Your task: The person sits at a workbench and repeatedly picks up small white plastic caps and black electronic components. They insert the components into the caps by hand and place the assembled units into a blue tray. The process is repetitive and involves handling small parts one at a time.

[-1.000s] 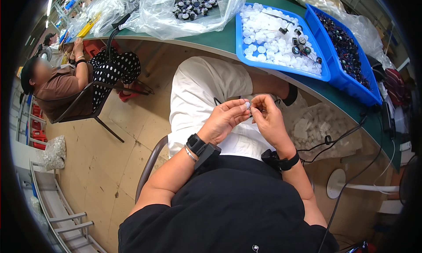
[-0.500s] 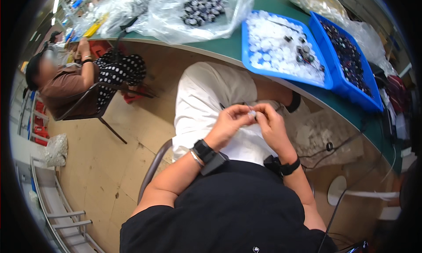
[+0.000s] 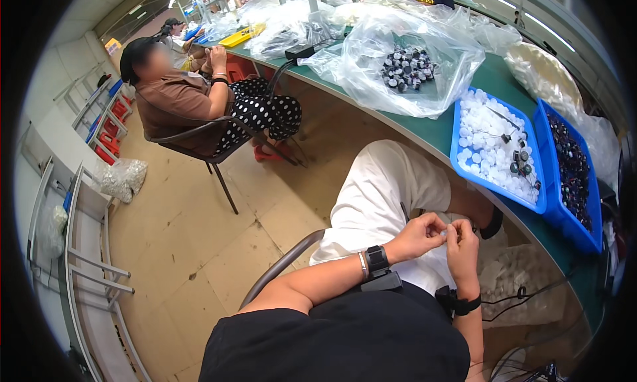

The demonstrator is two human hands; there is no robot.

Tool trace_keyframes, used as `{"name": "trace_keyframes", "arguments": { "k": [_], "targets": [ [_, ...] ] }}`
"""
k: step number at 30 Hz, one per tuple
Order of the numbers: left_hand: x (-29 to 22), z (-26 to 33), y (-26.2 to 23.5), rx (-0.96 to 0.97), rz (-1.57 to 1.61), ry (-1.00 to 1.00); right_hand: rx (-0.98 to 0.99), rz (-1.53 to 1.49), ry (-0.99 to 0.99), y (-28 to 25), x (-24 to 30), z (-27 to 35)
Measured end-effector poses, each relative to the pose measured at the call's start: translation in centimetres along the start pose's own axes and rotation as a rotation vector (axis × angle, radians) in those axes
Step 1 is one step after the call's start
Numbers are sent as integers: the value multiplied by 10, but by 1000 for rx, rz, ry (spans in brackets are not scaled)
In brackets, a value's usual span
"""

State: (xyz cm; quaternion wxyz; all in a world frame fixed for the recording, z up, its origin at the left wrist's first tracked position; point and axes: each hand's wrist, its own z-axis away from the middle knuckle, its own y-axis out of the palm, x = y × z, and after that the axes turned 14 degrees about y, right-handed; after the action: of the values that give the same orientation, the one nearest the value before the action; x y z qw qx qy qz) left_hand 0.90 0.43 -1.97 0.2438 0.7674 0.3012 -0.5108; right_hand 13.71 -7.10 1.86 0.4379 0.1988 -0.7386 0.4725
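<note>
Pinching a tiny white part (image 3: 443, 233) between the fingertips of both hands, over the lap in white trousers (image 3: 378, 203), just below the edge of the green bench (image 3: 438, 133). Left hand (image 3: 417, 236) curled narrow, thumb and forefinger closed on the part from the left; right hand (image 3: 462, 244) likewise closed on it from the right, fingers bent inward so the two sets of fingertips meet. Too small to tell any long axis of the part, or which hand carries more of it; equally near to both, lying dead between them. Wearing a black band on each wrist, with a thin bangle beside the left one. Lying up and to the right of the hands, on the bench: a blue tray (image 3: 464, 170) filled with white caps and a few dark pieces, nearer to the right hand, and touching it a second blue tray (image 3: 564, 216) of dark parts. Further along, a clear plastic bag (image 3: 371, 70) holding dark round pieces. Sitting well apart to the left, another person (image 3: 192, 100) on a chair at the same bench
</note>
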Motion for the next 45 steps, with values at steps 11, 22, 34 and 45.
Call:
{"name": "trace_keyframes", "arguments": {
  "k": [11,22,34,45],
  "targets": [
    [-6,-1,2,-71,44,-26,177,-406,223,4,-6,-2],
    [-4,-4,-10,-74,779,-488,0,-209,32,-8,11,-2],
    [-7,-4,1,-36,140,128,67,-480,237,-3,-6,-6],
    [-19,-1,-4,-8,43,-63,226,-747,433,0,-21,-12]
  ]
}}
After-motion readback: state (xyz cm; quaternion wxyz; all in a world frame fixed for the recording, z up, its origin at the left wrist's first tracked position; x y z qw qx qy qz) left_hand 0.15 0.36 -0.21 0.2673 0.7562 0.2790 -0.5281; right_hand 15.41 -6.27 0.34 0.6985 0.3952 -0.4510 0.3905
